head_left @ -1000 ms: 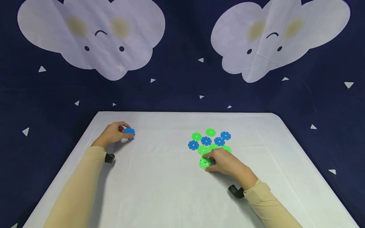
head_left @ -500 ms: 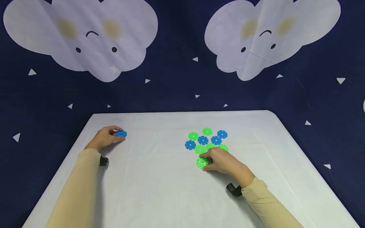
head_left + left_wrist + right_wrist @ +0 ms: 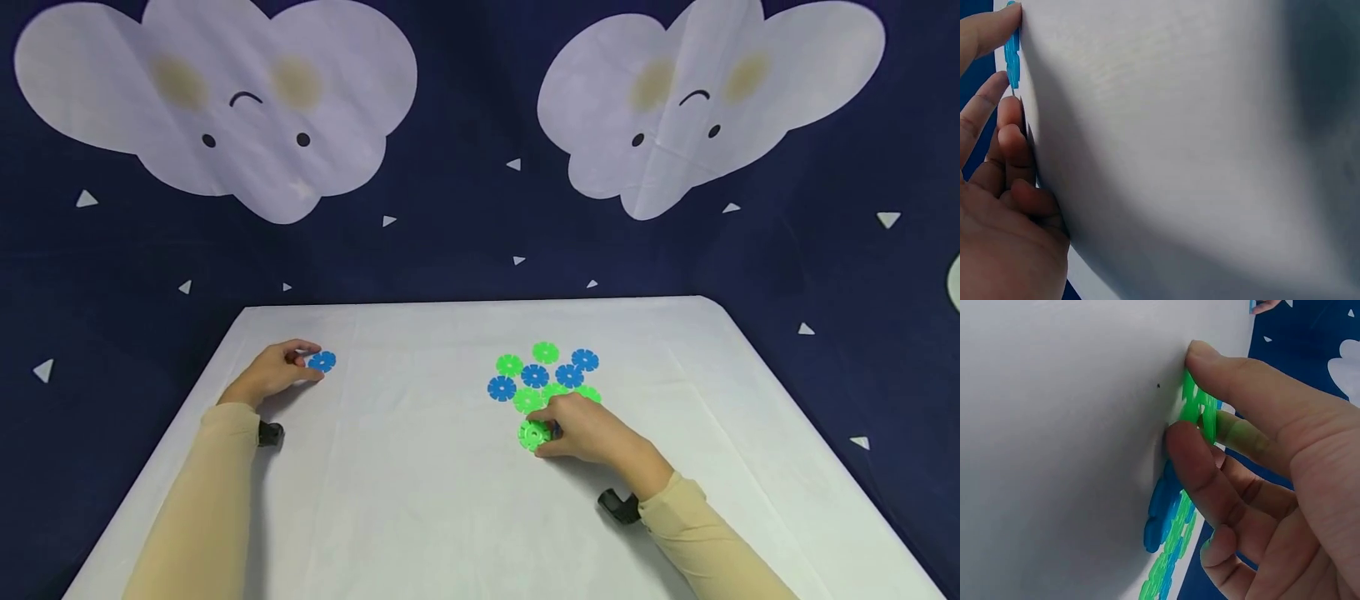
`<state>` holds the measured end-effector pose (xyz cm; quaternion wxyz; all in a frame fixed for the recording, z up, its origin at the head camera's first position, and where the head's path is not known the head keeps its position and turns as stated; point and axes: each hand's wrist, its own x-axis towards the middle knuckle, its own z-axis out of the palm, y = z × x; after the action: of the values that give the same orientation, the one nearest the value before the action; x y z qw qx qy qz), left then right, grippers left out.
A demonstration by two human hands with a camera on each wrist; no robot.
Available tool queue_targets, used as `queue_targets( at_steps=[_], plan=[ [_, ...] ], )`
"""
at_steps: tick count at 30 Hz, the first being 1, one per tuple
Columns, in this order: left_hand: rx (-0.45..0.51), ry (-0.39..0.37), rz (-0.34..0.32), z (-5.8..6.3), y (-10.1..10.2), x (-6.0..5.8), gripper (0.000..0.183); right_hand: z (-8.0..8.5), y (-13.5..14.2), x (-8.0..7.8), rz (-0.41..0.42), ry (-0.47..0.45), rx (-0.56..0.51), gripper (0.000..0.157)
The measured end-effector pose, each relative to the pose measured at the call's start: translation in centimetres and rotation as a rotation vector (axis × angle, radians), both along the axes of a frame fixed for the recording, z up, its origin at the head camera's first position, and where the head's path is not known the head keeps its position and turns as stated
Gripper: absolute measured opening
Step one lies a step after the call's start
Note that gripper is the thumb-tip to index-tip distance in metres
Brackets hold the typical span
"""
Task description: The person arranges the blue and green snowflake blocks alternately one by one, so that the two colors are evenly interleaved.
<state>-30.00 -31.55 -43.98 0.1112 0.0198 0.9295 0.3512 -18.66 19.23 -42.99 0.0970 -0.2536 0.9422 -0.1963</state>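
Note:
At the table's far left my left hand (image 3: 273, 368) has its thumb and index finger at opposite edges of a blue notched plastic disc (image 3: 322, 361). The left wrist view shows this disc (image 3: 1012, 56) edge-on, close to the white surface. My right hand (image 3: 588, 429) pinches a green notched disc (image 3: 533, 434) between thumb and index finger, in front of the cluster of discs. In the right wrist view the green piece (image 3: 1191, 400) looks doubled, with a second layer beside it. A blue disc (image 3: 1161, 509) shows beneath the right fingers, mostly hidden from the head view.
Several blue discs (image 3: 535, 376) and green discs (image 3: 509, 365) lie flat behind the right hand, some partly covered by it. They rest on a white-covered table (image 3: 420, 483). Behind it hangs a dark blue cloth (image 3: 465, 250) with clouds and triangles.
The blue disc at the left, tilted between the fingers before, now faces upward, with the left fingertips at its edges. The right hand keeps its grip on the green disc; the head view shifted slightly.

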Motion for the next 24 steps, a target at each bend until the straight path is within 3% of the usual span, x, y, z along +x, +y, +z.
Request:
queue_targets(
  at_steps=[8,14,24],
  plan=[
    [0.049,-0.021,-0.007,0.3,-0.7,0.5,0.065,-0.2,-0.3,-0.2,0.054,0.131,0.040,0.049],
    [0.054,-0.020,0.011,0.1,-1.1,0.9,0.063,0.1,-2.0,-0.7,0.060,0.168,-0.067,0.044],
    [0.072,-0.007,0.024,-0.2,-0.2,-0.2,0.057,2.0,-8.4,-5.2,-0.014,0.207,-0.138,0.049]
  ],
)
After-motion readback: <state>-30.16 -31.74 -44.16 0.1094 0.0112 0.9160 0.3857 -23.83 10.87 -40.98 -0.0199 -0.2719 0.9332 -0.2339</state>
